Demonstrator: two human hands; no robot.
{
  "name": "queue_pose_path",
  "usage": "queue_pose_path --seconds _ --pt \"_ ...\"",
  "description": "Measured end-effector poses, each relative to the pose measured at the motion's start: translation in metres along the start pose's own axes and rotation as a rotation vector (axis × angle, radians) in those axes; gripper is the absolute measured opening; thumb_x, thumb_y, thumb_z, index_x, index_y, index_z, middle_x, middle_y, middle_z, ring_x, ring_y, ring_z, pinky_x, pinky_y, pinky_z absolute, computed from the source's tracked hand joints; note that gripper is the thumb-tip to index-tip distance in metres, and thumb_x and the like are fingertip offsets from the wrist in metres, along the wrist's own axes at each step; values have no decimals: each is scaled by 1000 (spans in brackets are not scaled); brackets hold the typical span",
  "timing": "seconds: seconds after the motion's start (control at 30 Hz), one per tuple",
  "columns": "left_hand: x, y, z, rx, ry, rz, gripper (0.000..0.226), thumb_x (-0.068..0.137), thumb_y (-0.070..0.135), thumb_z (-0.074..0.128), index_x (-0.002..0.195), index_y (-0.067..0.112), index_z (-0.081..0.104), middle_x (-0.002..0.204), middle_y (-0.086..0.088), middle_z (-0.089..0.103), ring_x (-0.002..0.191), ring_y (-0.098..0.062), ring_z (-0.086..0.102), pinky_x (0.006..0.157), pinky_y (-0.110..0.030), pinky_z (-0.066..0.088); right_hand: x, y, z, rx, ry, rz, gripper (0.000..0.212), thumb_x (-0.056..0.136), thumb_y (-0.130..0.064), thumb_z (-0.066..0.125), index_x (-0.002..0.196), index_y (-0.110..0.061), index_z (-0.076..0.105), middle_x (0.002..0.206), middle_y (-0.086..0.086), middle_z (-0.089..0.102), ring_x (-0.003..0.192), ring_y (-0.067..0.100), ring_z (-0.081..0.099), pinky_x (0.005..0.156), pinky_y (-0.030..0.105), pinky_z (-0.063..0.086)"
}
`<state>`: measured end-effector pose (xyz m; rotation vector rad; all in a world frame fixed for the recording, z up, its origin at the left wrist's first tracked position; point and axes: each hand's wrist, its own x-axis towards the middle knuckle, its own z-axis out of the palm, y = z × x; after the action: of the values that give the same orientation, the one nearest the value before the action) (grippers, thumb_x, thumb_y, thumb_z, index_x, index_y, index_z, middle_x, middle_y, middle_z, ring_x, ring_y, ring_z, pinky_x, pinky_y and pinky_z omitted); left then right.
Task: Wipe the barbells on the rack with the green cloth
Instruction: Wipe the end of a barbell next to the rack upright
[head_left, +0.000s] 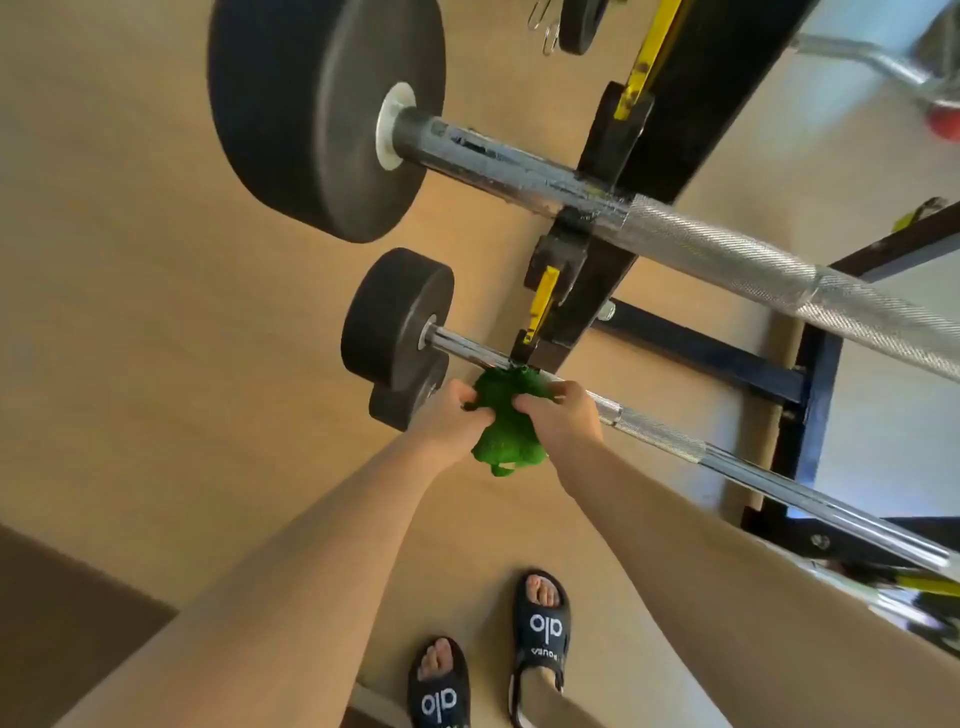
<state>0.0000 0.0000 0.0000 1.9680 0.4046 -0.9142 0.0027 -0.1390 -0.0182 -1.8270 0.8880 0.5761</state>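
Note:
Two barbells lie across a black rack (691, 98) with yellow strips. The upper barbell (727, 239) has a thick knurled shaft and a large black plate (311, 114). The lower barbell (753, 475) is thinner and chrome, with a small black plate (389, 322) at its end. A bunched green cloth (506, 415) sits against the lower bar, just beside the rack's hook. My left hand (449, 415) grips the cloth's left side. My right hand (561, 415) grips its right side, over the bar. The bar under the cloth is hidden.
The floor is tan wood, with a darker mat (62, 623) at the lower left. My feet in black slides (540, 618) stand below the lower bar. A blue-black frame crossbar (717, 353) runs behind the rack. Another bar with a red end (943, 119) lies at the far right.

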Motion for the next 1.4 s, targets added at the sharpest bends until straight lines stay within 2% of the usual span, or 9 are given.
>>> queue_pose_path --seconds 0.17,0.3,0.4,0.6,0.8,0.93,1.1,1.2,1.4 --pt "-26 14 -19 59 -63 89 49 98 12 61 142 15 40 131 -6 52 100 -7 57 81 -20 46 -29 -32 -17 11 -182 -24 43 78 -9 71 118 -23 62 102 5 63 84 19 61 57 26 51" --pt "-60 34 -41 96 -165 206 92 86 5 73 158 29 20 156 -3 31 141 -24 38 113 -49 42 -82 -57 -36 -123 -330 -105 36 74 0 64 100 -25 60 99 4 56 91 23 56 74 36 54" --pt "-98 54 -63 234 -180 218 55 85 11 72 133 28 51 131 2 51 120 -19 54 101 -40 52 -129 -76 -58 -164 -394 -152 38 67 3 64 97 -20 60 102 11 60 98 33 58 89 50 53" --pt "-189 109 -105 363 -253 286 14 92 23 64 92 35 56 89 7 64 83 -5 63 66 -16 45 -214 -126 -106 -177 -450 -298 38 68 -7 70 99 -28 61 104 7 60 97 28 60 87 48 56" --pt "-263 165 -142 246 -140 453 36 100 24 56 135 31 52 107 11 64 99 -8 64 81 -26 52 -286 -185 -155 -327 -211 -550 23 77 -30 72 99 -29 66 91 2 68 82 19 67 72 43 61" --pt "-298 203 -163 301 -65 605 28 100 30 57 128 33 56 104 14 62 99 -6 62 81 -26 51 -324 -209 -184 -314 -115 -762 13 83 -33 71 93 -28 66 82 -6 66 74 10 64 60 31 54" --pt "-336 251 -186 239 59 784 12 100 37 59 96 27 64 85 5 69 82 -4 69 68 -25 56 -367 -246 -227 -203 16 -1008 25 91 -30 70 113 -29 58 101 -10 64 91 4 62 68 20 57" --pt "-359 283 -196 333 303 929 13 101 26 57 113 24 61 100 14 65 92 8 64 72 -11 53 -382 -276 -241 -44 54 -1146 25 95 -22 65 116 -26 52 104 -5 64 92 6 64 65 24 59" --pt "-342 328 -230 373 841 1041 33 106 26 44 137 18 52 129 2 63 117 -8 58 96 -22 47 -373 -353 -239 -121 204 -1346 21 99 -12 54 119 -16 57 101 -11 59 89 7 60 78 29 56"
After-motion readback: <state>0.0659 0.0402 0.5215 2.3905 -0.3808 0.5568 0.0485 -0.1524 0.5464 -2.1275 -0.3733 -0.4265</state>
